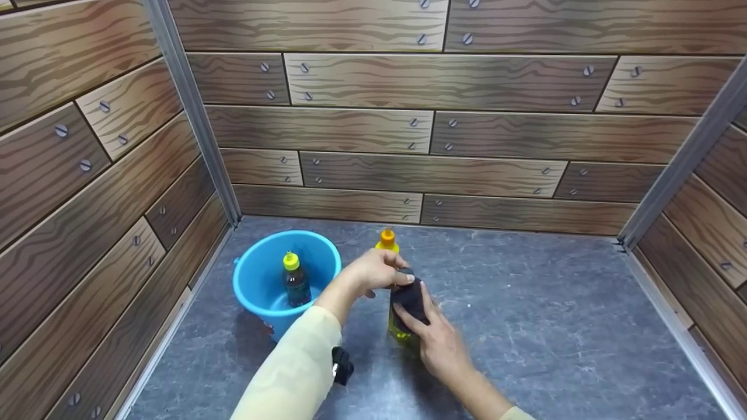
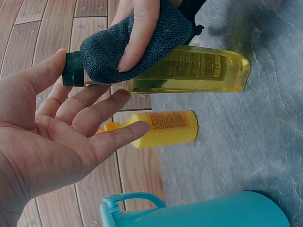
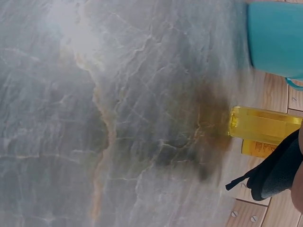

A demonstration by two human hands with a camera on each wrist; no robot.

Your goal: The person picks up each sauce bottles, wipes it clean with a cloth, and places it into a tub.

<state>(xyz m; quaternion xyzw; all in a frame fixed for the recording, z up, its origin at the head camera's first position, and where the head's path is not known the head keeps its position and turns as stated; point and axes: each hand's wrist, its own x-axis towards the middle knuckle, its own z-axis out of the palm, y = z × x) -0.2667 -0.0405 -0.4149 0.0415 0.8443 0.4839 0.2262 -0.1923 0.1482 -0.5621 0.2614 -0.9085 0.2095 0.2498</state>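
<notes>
Holding cloth (image 2: 106, 52) against bottle (image 2: 203, 75)

Left hand (image 1: 376, 271) pinches the green cap (image 2: 72, 69); right hand (image 1: 442, 344) grips the cloth. In the head view, the bottle is upright at four o'clock from the blue bucket (image 1: 257, 277), containing a yellow-capped bottle (image 1: 297, 286).

In front of you stands the back wall (image 1: 432, 129), covered with brown wooden planks, some paler than the others, and on them you see screw heads (image 1: 588, 70). The left wall (image 1: 111, 227) and the right wall (image 1: 715, 233) have the same pattern. Grey metal strips (image 1: 192, 111) run up both corners, and lighter edging (image 1: 680, 329) follows the foot of the side walls. Below you lies a blue-grey surface (image 1: 554, 326) with marble-like veins. In your right-wrist view, one vein (image 3: 108, 130) is brownish, and light makes a pale patch (image 3: 71, 23).
</notes>
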